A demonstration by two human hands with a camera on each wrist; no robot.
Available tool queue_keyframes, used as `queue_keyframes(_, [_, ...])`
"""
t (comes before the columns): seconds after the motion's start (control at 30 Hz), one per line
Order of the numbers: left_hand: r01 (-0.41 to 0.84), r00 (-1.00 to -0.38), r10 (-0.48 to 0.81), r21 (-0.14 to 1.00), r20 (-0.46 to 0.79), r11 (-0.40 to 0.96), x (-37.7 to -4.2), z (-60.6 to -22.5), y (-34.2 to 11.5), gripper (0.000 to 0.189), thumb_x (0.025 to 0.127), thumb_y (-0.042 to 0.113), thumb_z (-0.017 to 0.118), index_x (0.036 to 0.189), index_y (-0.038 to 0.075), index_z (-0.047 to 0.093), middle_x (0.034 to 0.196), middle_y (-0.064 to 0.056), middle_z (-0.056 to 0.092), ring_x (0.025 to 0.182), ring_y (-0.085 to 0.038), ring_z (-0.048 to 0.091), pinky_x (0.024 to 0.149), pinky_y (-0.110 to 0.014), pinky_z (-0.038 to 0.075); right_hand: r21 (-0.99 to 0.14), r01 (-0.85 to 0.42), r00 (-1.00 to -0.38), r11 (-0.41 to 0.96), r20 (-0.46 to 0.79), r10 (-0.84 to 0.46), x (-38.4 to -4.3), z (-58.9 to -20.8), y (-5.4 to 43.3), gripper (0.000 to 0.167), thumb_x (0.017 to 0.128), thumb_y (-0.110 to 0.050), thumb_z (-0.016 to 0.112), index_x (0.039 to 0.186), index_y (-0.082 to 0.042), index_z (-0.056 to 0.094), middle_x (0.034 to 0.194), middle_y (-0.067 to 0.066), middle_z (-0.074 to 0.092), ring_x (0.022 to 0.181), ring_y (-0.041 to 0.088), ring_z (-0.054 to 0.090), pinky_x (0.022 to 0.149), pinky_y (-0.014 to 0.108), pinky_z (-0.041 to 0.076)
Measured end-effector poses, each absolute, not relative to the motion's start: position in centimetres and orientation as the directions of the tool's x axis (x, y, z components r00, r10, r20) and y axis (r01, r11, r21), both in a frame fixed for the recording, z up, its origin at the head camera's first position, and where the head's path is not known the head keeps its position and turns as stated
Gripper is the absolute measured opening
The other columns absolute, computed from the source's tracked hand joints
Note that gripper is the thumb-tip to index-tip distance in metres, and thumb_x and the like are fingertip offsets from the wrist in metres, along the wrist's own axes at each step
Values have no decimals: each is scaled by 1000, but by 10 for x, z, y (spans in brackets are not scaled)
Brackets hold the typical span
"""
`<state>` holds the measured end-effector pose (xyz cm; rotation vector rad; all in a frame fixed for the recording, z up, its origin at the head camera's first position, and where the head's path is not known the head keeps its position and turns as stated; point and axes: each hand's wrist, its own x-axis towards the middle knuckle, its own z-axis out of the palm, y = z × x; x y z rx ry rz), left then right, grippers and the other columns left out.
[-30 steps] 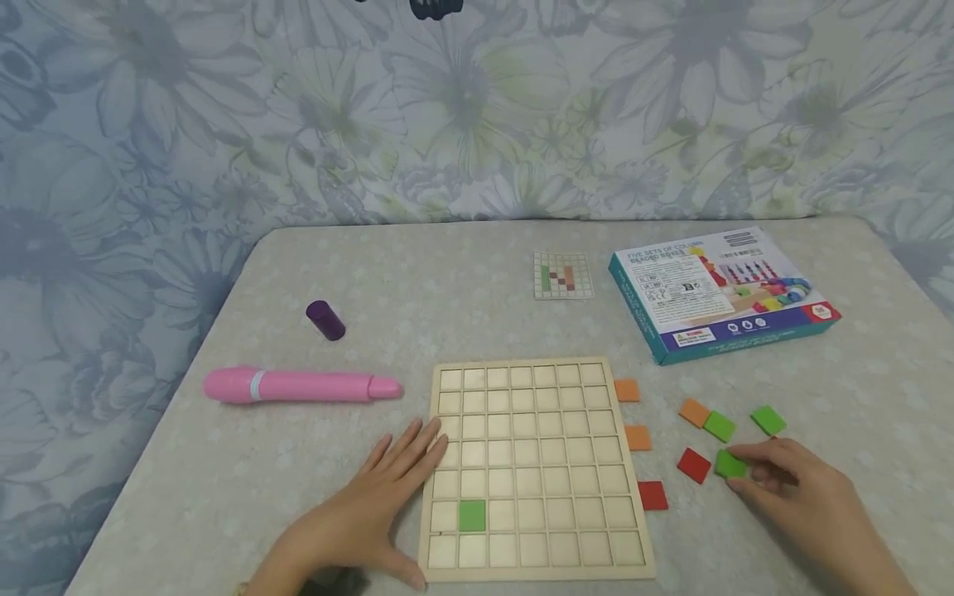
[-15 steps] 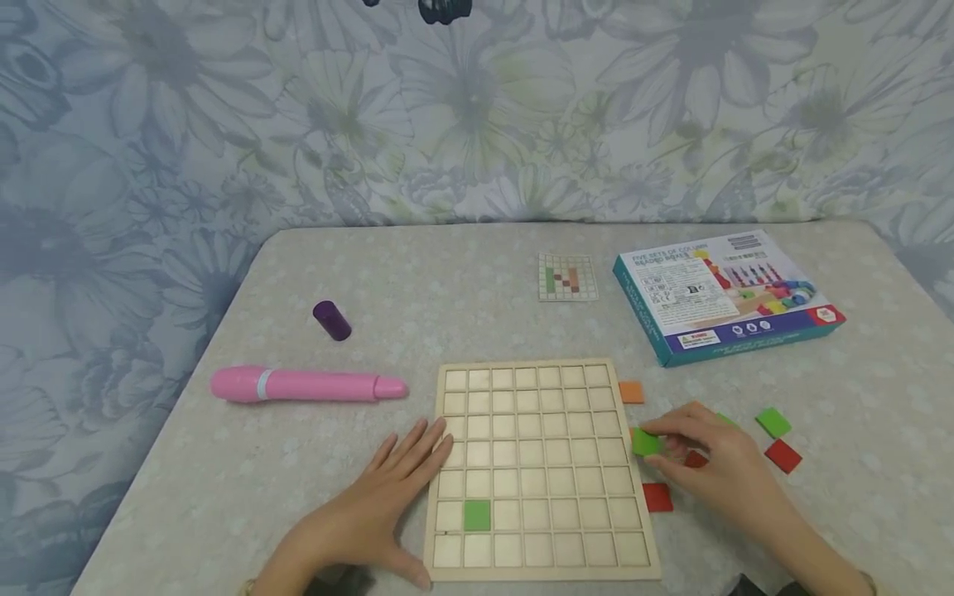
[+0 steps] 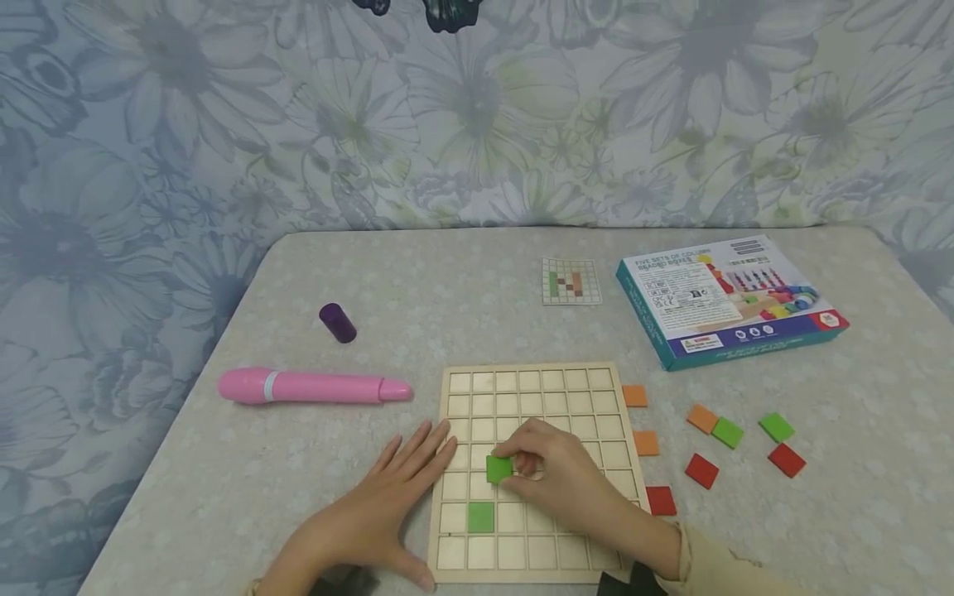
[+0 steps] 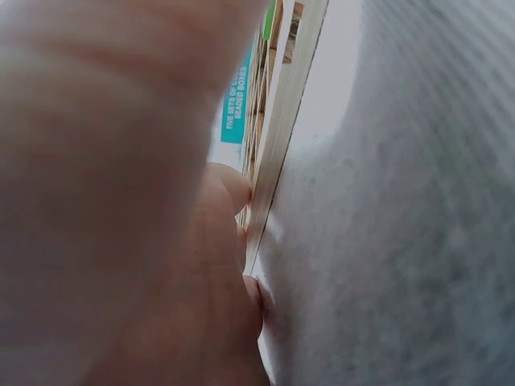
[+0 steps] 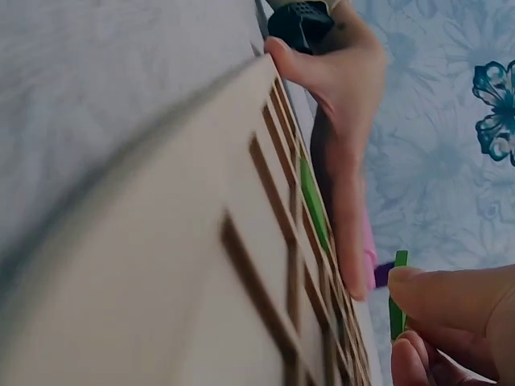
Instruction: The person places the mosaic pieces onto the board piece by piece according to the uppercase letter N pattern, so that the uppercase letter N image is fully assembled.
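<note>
My right hand (image 3: 562,476) pinches a green square tile (image 3: 498,469) between thumb and fingertips, over the left part of a wooden grid board (image 3: 547,574). In the right wrist view the held tile (image 5: 398,297) is seen edge-on, apart from the board. Another green tile (image 3: 480,517) lies in a cell just nearer to me, in the second column from the left. My left hand (image 3: 376,505) rests with spread, straight fingers along the board's left edge, fingertips and thumb touching the frame. The left wrist view shows mostly blurred fingers beside the board's side.
Right of the board lie loose orange (image 3: 702,418), green (image 3: 727,432) and red tiles (image 3: 702,471); several touch its edge. Behind are a small pattern card (image 3: 570,282) and a flat toy box (image 3: 734,302). A pink pen-shaped object (image 3: 316,386) and purple cap (image 3: 338,323) lie left.
My right hand has carried the green tile leftward from among the loose tiles to above the board. My left hand has stayed at the board's edge. The view has shifted slightly.
</note>
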<state>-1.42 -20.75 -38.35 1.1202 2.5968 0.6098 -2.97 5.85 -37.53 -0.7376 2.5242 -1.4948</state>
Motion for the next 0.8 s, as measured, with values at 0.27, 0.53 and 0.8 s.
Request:
queue_keyframes(0.27, [643,-670,741,459,-52,613,-13,-384,-206,129,58,75,65,151,6,8,155,-12,0,139,-34,0,107,-34,-12,-844,-368,-851,389,138,-506,-26,-385,45,27,70,-1,80,94,-8,70,80,-10,53,71,6,51,63,20,47])
queue_keyframes(0.53, [627,-674,736,485,-55,610,-13,-383,-207,128,58,74,66,150,6,8,155,-12,-1,139,-34,0,107,-34,-12,-807,-404,-837,431,136,-529,-25,-387,41,27,72,-7,80,97,-7,71,85,-10,54,74,4,50,66,18,46])
queue_keyframes(0.8, [619,-675,736,501,-53,605,-14,-383,-208,127,58,73,65,151,6,8,155,-12,-1,139,-34,-1,107,-33,-13,-808,-401,-835,432,128,-535,-24,-386,40,23,75,-9,78,97,-8,71,87,-10,58,75,4,52,68,19,47])
